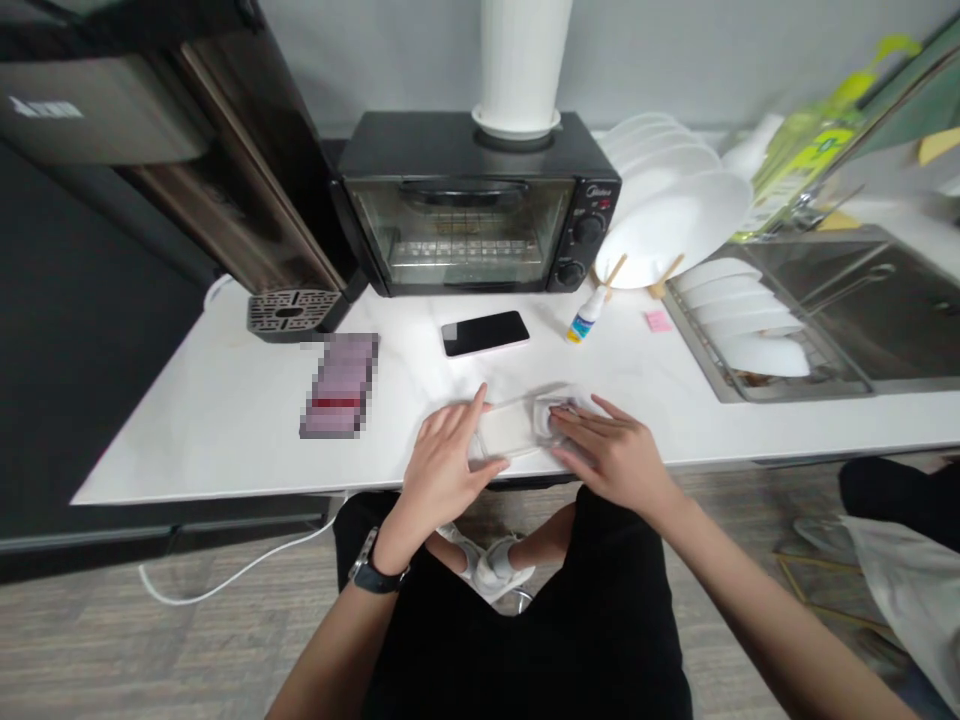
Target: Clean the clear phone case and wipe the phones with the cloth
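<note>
Lengthwise by the front edge of the bench (225, 440), a clear case (506, 428) is laid; its left end is framed by the left hand (442, 455), fingers widely spread; at its right end a pale wad (544, 420) is touched by the right hand (621, 455), grip unclear.

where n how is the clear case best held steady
Probably by the left end of the clear case, coming from the left with the left hand, thumb at the near edge and index finger toward the far one. It looks thin and flat, so its edges offer the hold, and the right hand is over the right end.
</note>
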A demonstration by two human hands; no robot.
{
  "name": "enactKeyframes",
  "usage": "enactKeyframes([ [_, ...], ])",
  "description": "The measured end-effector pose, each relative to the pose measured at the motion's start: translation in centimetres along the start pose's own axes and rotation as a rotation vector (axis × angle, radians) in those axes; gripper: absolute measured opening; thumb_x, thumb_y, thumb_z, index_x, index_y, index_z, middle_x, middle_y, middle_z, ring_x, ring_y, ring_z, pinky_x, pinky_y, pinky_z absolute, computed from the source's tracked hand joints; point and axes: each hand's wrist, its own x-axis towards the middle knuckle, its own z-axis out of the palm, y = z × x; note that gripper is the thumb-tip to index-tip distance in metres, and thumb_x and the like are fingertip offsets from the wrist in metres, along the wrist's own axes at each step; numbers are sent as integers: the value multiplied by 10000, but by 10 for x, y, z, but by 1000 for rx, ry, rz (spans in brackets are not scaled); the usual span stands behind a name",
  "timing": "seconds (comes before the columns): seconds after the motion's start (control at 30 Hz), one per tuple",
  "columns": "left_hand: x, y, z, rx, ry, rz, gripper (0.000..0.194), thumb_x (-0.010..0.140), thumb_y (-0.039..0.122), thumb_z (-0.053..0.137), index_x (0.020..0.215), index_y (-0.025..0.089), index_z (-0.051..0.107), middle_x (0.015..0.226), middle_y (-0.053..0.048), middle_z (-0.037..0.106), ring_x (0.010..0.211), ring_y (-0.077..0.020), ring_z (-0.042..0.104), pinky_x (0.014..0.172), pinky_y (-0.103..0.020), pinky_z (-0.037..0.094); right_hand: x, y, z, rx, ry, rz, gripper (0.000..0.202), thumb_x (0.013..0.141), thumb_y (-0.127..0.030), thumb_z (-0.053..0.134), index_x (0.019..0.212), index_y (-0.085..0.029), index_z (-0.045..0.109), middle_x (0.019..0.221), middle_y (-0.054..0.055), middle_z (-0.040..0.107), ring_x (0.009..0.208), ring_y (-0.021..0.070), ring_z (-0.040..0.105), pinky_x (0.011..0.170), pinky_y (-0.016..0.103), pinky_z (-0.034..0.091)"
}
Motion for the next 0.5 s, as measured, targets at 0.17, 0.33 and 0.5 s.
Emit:
enactKeyframes([
  [0.17,1,-1,-1,-16,-1,13,672,641,347,479,1187,301,89,1105,15,386,1007,-207,336,859,-357,274,11,-43,16,76,-75,-165,418,715,-441,317,1094,-268,341,1082,-32,425,1043,135,311,943,327,174],
  [0.33,-1,-2,-3,32,-10,7,679,656,362,460,1196,280,57,1104,-1,388,1001,-207,341,855,-344,284,27,-25,15,60,-34,-122,359,739,-375,324,1086,-287,341,1086,-48,418,1037,140,319,944,361,136],
  [0.5,-1,-1,-1,84,-19,-5,707,648,353,472,1202,240,47,1070,-10,420,986,-199,351,853,-335,278,4,2,0,-3,-18,47,321,749,-318,330,1062,-274,382,1073,-24,435,1016,149,350,943,365,143],
])
